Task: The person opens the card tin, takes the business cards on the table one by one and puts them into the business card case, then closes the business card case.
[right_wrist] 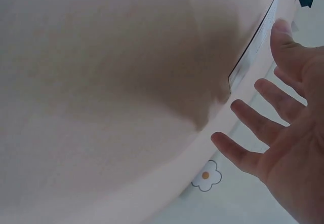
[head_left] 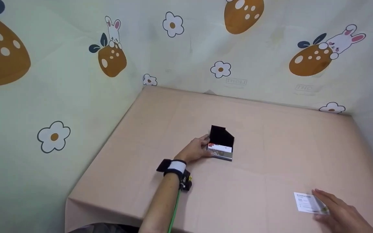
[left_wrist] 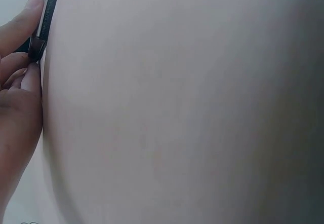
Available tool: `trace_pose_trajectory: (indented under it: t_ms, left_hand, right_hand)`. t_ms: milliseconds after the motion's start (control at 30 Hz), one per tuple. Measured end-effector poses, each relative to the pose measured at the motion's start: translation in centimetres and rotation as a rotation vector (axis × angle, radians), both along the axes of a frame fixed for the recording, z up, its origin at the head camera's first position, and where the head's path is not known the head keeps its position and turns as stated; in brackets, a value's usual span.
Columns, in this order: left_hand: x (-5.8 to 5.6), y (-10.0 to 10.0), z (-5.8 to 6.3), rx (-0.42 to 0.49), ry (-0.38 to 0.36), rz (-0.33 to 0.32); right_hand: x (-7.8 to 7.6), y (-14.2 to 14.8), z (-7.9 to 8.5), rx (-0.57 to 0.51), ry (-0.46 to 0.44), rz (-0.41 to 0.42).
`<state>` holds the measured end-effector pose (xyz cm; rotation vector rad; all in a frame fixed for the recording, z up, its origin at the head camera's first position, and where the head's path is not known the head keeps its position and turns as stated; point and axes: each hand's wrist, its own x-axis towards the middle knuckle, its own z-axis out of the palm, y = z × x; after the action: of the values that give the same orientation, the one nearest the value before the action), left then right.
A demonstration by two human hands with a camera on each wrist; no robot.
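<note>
A small card case [head_left: 222,137] stands with its lid raised near the middle of the table, black inside with a silvery front edge. A white card with red print [head_left: 220,148] shows in its lower part. My left hand [head_left: 194,150] grips the case by its left side, thumb at the front edge; the left wrist view shows the thumb over the case's edge [left_wrist: 50,13] and fingers below. At the front right lies a white printed card [head_left: 307,202]. My right hand [head_left: 345,212] is right beside it, overlapping its right end; fingers [right_wrist: 258,120] are spread in the right wrist view.
A beige cloth [head_left: 254,194] covers the table. Patterned pale sheets [head_left: 189,58] with flowers and rabbits rise behind it and along the left and right sides. A green cable [head_left: 174,210] runs along the left forearm from the wrist camera [head_left: 186,181].
</note>
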<state>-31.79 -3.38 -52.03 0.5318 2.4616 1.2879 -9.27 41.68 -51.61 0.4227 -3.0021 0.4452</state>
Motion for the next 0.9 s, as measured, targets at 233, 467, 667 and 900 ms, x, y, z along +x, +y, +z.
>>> trace_pose_trajectory:
  t_ms: [233,467,667,900]
  left_hand:
    - [0.1,0.0,0.1,0.013,0.003,-0.004]
    - [0.2,-0.1,0.1,0.022,0.004,-0.001]
    - [0.4,-0.1,0.2,0.031,0.005,-0.004]
    - [0.4,-0.1,0.4,0.037,0.013,-0.018]
  right_hand:
    - [-0.3,0.2,0.3,0.004,-0.049,-0.015]
    - [-0.7,0.2,0.7,-0.012,-0.135,-0.069]
    - [-0.8,0.3,0.4,-0.013,0.058,0.039]
    - [-1.3,0.1,1.4,-0.032,-0.207,-0.093]
